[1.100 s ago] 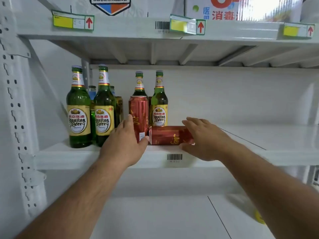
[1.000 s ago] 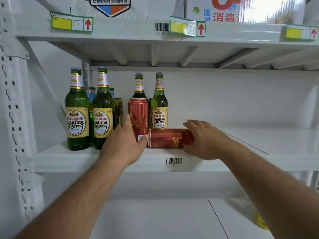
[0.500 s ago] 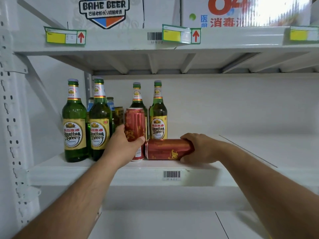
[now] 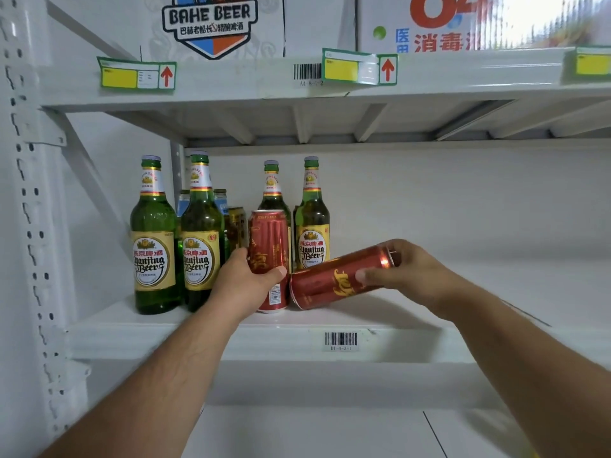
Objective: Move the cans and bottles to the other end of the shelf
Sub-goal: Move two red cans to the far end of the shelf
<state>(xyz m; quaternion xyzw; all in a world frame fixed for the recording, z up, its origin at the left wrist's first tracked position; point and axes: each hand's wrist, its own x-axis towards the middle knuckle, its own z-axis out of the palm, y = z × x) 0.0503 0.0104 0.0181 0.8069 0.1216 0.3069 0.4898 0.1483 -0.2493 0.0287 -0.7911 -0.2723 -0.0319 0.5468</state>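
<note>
Two bare forearms reach up from the bottom of the view toward the white shelf (image 4: 211,338), whose front edge carries a barcode sticker (image 4: 340,339). The left hand (image 4: 243,282) is wrapped around the lower half of an upright red can (image 4: 268,239), thumb across its front, the can standing on the shelf near the edge. Just beside it, the right hand (image 4: 416,276) grips a second red can (image 4: 330,280) that is tilted, its far end raised in the fingers and its near end down by the base of the upright one; whether the two cans touch is hard to tell.

Left of the hands stand two green beer bottles (image 4: 153,252) with yellow labels, side by side. Behind the upright can are two more green bottles (image 4: 312,226), and between the groups, further back, some smaller bottles and a gold can (image 4: 237,226) are partly hidden. The right stretch of the shelf lies bare.

Above, the upper shelf bears yellow price tags (image 4: 137,74) with red arrows, and cardboard boxes (image 4: 215,24) sit on top.
</note>
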